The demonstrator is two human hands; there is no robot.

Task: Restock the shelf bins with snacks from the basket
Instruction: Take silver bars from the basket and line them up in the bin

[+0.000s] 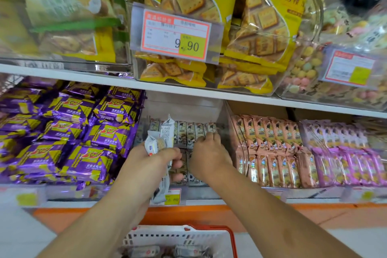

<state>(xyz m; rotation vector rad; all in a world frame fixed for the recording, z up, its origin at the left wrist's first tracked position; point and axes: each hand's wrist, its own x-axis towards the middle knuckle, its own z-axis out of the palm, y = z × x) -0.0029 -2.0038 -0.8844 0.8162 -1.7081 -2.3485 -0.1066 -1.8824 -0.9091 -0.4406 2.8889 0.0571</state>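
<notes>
My left hand (156,162) grips a bunch of small white snack packets (161,142), their ends sticking up and down out of my fist. My right hand (206,153) reaches into the middle clear shelf bin (184,107), fingers curled down onto the back row of grey snack packets (188,134); whether they pinch one is unclear. Packets stand upright in two rows in that bin, the front row partly hidden by my hands. A white basket with a red rim (184,236) sits at the bottom edge, with more packets (184,251) inside.
Purple biscuit packs (69,132) fill the bin to the left. Peach packets (270,153) and pink packets (343,153) fill the bins to the right. The upper shelf holds clear bins of yellow cracker bags (209,16) with a price tag (176,33) in front.
</notes>
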